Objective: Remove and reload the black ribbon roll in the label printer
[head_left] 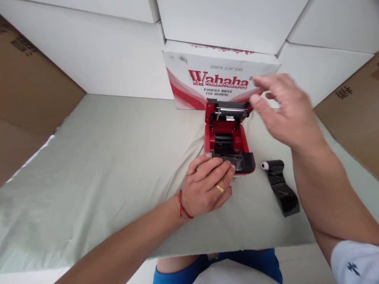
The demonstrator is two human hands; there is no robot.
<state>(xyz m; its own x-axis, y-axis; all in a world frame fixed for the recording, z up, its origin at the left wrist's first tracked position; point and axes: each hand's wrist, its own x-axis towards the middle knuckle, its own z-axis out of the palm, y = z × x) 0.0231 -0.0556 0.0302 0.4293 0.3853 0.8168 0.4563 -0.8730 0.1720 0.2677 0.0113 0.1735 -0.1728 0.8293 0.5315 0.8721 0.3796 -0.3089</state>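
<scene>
Head view shows a small red printer [226,136] standing on the cloth-covered counter [103,165], just in front of a Wahaha box [207,67]. Its lid [229,108] is swung up and back, so the bay is exposed. The left hand [207,185] lies flat against the printer's front lip, fingers loosely bent on the black edge and steadying it rather than clasping anything. The right hand [284,112] hovers beside the raised lid's right corner, fingers spread and empty, apparently not touching it.

As things lie, the opening is done. A black roll [276,169] with a white core lies on the cloth to the printer's right, partly unwound and well apart from the bay, so it is not seated inside.

The right hand is blurred, so any contact with the lid is uncertain. Whatever dark part sits in the bay cannot be made out, and the left fingers cover part of the front. Brown cartons [26,90] are cut off at both sides.
</scene>
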